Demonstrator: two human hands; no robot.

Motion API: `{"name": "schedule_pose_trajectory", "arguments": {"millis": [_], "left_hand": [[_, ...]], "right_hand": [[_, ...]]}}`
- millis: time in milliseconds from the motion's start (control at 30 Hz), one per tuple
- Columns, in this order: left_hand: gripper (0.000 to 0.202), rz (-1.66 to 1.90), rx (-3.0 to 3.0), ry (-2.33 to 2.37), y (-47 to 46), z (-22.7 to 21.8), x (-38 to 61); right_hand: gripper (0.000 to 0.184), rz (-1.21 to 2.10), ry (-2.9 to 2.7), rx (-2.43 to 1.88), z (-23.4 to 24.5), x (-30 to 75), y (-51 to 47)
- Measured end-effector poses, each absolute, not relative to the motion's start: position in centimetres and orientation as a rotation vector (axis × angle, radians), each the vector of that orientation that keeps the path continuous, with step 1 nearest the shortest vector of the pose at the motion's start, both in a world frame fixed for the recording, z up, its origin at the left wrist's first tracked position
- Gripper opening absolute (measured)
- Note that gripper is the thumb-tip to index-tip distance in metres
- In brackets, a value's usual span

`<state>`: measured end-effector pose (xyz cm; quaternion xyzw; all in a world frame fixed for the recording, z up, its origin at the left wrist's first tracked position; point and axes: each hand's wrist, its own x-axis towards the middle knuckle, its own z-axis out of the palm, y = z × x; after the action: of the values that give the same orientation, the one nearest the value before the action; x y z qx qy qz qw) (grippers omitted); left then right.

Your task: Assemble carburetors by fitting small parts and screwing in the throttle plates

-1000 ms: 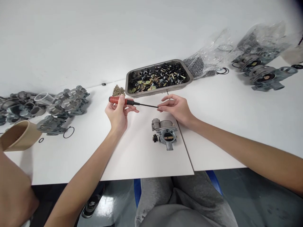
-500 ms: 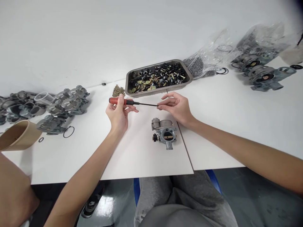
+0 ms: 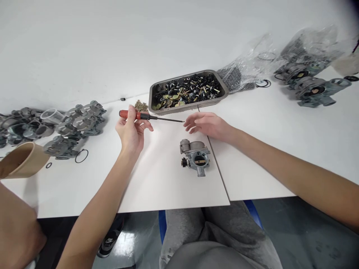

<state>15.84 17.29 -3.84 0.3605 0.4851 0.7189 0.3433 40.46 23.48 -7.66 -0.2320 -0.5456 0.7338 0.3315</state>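
My left hand [image 3: 131, 131] is closed around the red handle of a screwdriver [image 3: 162, 118], its thumb along the top. The thin dark shaft points right, and a tiny brass-coloured piece, perhaps a screw, shows at its tip. Close beside that tip is my right hand [image 3: 207, 124], fingers apart and loosely bent, with nothing visible in them. Below it on the white table lies a grey metal carburetor [image 3: 198, 155], its round bore facing me and a black knob on its left side.
Behind my hands stands a metal tray [image 3: 188, 108] of small black and brass parts, with a pile of small brass screws [image 3: 141, 106] to its left. More carburetors [image 3: 86, 117] lie at left near a tan container [image 3: 33, 160]. Plastic-bagged parts [image 3: 238, 76] and further carburetors [image 3: 316, 91] are at right.
My right hand has let go of the screwdriver's tip and its fingers have spread. My left hand has moved left and slightly up with the screwdriver. The carburetor stays put.
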Motion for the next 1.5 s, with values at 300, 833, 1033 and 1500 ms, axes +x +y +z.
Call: {"name": "schedule_pose_trajectory", "arguments": {"millis": [300,833,1033,1500], "left_hand": [[0.041,1.917,0.937,1.254,17.1,-2.4,14.6],[0.030,1.725,1.622,0.998,16.2,7.8,18.8],[0.024,1.742,1.697,0.823,15.8,7.6,19.7],[0.036,1.675,1.781,0.903,14.9,6.5,20.0]], "right_hand": [[0.086,1.923,-2.242,-0.336,-4.6,41.8,22.5],[0.064,1.638,-2.578,-0.207,-4.6,41.5,20.7],[0.067,1.588,-2.671,-0.166,-4.6,41.5,20.9],[0.056,1.498,-2.716,-0.131,-4.4,41.3,20.9]]}}
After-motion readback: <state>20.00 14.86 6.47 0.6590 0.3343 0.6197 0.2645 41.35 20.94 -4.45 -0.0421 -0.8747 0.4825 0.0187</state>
